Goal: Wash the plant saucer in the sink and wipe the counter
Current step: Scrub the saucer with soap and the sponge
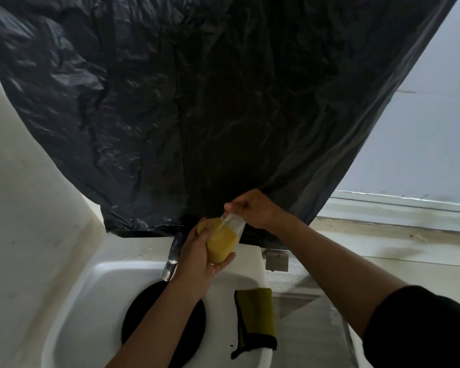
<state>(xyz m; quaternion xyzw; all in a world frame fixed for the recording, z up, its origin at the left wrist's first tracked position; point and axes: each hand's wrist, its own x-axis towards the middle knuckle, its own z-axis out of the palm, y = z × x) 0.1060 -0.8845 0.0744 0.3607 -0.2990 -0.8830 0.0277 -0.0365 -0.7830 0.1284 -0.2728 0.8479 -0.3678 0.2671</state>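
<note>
Yellow liquid fills the lower part of a clear plastic bottle (221, 244) held at the centre of the frame, just above the back edge of the white sink (72, 301). The left hand (197, 261) wraps round the bottle from the left. Its fingers and thumb are curled about the body, and the fingertips show under the lower right side. The right hand (254, 208) reaches in from the right on an arm in a black sleeve (422, 328). Its fingers are bunched and pinch the bottle's top; whether a cap or a nozzle sits under them cannot be made out.

At lower centre-left, the round black plant saucer (141, 314) lies flat in the sink's basin, partly hidden by the left forearm. Neither hand touches it. A chrome tap (173, 254) stands at the sink's back rim, just left of the left hand, with its spout angled down toward the saucer. An olive-green cloth with black edging (255, 312) lies on the sink's right side, apart from the saucer. A crumpled black plastic sheet (197, 102) fills the upper frame and hangs down to the back of the sink. A pale counter (409, 264) stretches away at the right of the frame.
</note>
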